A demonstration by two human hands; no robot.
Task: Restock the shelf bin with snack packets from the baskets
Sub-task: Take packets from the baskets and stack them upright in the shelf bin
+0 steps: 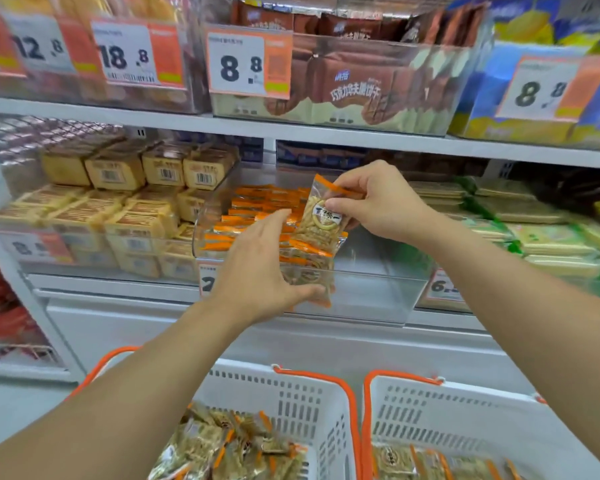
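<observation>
A clear plastic shelf bin [378, 292] on the middle shelf holds rows of orange-edged snack packets [257, 209] in its left half. My right hand [378, 202] pinches the top of one clear snack packet [323, 220] with an orange seal, held upright above the bin. My left hand [260, 268] grips a stack of the same packets [309, 268] at the bin's front wall, thumb underneath. Two white baskets with orange rims stand below: the left basket [291, 403] and the right basket [465, 410], both holding more packets.
Yellow boxed snacks [118, 209] fill the bin to the left, green packets [534, 223] the bin to the right. The upper shelf carries brown biscuit packs [361, 88] behind price tags. A white cabinet front [187, 327] lies below the shelf.
</observation>
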